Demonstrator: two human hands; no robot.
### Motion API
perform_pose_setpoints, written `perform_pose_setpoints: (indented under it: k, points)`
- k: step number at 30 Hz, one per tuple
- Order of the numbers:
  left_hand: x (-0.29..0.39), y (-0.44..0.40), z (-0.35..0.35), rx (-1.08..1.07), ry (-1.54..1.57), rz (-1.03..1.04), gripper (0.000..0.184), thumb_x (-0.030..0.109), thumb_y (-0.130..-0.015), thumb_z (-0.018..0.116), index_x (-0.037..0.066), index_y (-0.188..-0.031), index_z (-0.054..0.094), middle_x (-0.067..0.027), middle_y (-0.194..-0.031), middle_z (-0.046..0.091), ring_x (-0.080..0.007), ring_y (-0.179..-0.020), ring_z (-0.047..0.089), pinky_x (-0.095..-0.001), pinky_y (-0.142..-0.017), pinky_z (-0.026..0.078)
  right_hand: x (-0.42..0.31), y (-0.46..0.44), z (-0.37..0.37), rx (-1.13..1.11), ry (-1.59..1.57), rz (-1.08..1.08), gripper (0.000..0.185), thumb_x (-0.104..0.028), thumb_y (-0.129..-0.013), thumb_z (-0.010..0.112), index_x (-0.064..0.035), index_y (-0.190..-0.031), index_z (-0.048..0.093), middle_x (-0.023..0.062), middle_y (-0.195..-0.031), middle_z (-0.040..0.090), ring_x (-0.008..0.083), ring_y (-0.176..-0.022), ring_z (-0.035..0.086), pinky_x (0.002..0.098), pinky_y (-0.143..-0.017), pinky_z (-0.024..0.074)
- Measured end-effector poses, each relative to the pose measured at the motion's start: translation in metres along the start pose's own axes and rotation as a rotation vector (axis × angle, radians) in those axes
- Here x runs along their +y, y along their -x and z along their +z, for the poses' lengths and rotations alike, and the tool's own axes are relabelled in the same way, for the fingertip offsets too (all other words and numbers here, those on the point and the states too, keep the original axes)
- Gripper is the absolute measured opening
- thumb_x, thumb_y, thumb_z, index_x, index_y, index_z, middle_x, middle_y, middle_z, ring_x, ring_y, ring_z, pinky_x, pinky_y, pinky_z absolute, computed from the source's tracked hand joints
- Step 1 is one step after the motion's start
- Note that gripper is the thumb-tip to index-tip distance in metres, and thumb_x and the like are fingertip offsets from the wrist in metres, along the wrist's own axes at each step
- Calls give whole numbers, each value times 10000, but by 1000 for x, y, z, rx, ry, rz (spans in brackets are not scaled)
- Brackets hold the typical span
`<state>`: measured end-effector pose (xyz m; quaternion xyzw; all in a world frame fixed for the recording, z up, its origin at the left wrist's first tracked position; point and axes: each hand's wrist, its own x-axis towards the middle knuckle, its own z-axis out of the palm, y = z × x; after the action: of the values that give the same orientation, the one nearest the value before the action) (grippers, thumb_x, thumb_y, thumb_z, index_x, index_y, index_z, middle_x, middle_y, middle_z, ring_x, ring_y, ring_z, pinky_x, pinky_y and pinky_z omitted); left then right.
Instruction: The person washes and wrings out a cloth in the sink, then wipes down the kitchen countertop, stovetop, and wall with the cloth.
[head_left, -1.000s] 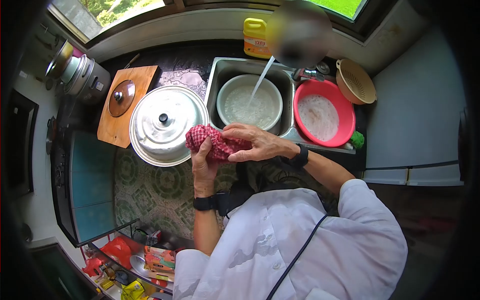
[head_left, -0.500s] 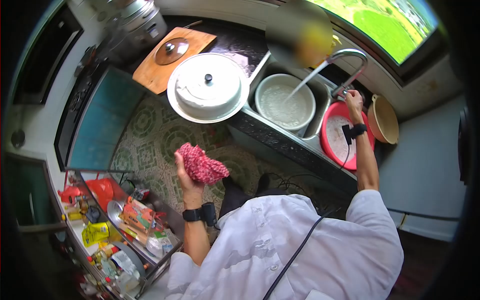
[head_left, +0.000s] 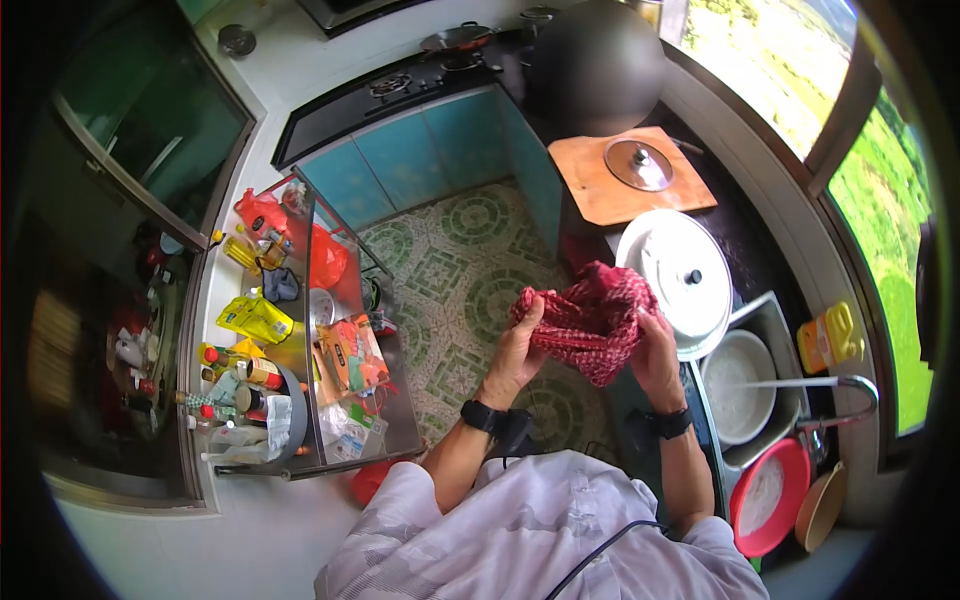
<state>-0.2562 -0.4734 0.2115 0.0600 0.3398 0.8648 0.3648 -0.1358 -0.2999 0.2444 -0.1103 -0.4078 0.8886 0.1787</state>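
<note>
Head view: the left hand (head_left: 516,350) and right hand (head_left: 656,362) are pinching opposite ends of a red checked cloth (head_left: 592,325), which is bunching between them above the patterned floor (head_left: 440,270), its long axis running left to right. Farther right, a yellow jug (head_left: 820,345) is showing a label, seemingly too blurred to read.

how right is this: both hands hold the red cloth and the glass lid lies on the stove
The glass lid lies on the wooden board, not the stove, as the head view shows; the left hand and right hand do hold the red cloth.
</note>
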Motion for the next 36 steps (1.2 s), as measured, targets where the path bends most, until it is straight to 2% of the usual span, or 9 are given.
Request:
perform_pose_setpoints:
  k: [6,11,14,17,21,24,26,30,36]
  points:
    - [83,-15,-91,124,93,35,396,342,-941,602,69,-1226,563,-74,-1155,648,-196,-1037,624,-381,-889,516,49,-111,77,-146,-108,76,396,-115,-956,509,-88,-1346,448,60,-1190,622,187,-1049,619,330,-900,502]
    - [210,-44,-125,129,98,374,270,198,-914,637,64,-1144,595,-64,-1105,653,-205,-1025,614,-388,-932,484,97,-207,117,-174,1519,-187,224,-165,-876,597,38,-786,633,119,-598,617,158,-572,619,338,-547,485]
    - [254,-81,-136,102,-72,418,321,104,-888,643,51,-1198,578,-58,-1110,650,-186,-1019,620,-359,-928,492,113,-248,175,-303,1219,-174,263,-209,-859,678,28,-964,637,85,-779,673,131,-679,593,315,-598,465]
    - [286,-122,-154,56,-157,416,394,43,-862,647,43,-1246,557,-53,-1112,648,-165,-1012,623,-333,-921,498,147,-300,221,-641,869,-7,664,-228,-827,759,-49,-1376,430,90,-1173,616,159,-933,612,311,-820,517]
    - [342,-176,-187,87,-226,414,461,39,-802,714,42,-1234,554,-47,-1095,648,-160,-982,627,-318,-894,504,190,-388,258,-840,857,43,637,-338,-747,819,-34,-1236,545,139,-1037,638,207,-839,639,328,-714,533]
    - [380,-205,-208,281,-308,483,444,16,-782,720,53,-1190,551,-49,-1059,646,-161,-952,637,-309,-862,514,216,-445,285,-588,1210,-262,511,-425,-797,758,13,-994,586,126,-768,612,194,-642,568,356,-566,459]
    - [408,-222,-223,324,-194,511,404,-8,-813,661,59,-1192,538,-55,-1072,642,-167,-961,637,-320,-867,518,229,-488,303,-748,1283,16,531,-486,-868,659,30,-969,588,132,-729,611,212,-639,567,389,-561,448]
    - [439,-261,-249,264,-143,576,459,-29,-847,605,76,-1280,489,-64,-1140,619,-184,-1022,622,-347,-888,524,262,-541,349,-905,655,300,531,-471,-970,505,7,-1197,538,118,-935,642,199,-839,615,369,-809,508]
    - [514,-324,-288,371,4,762,310,67,-919,603,73,-1214,505,-63,-1105,609,-193,-1008,622,-359,-885,533,283,-652,410,-868,679,233,409,-415,-959,561,-10,-1021,542,63,-853,596,172,-784,594,317,-719,506]
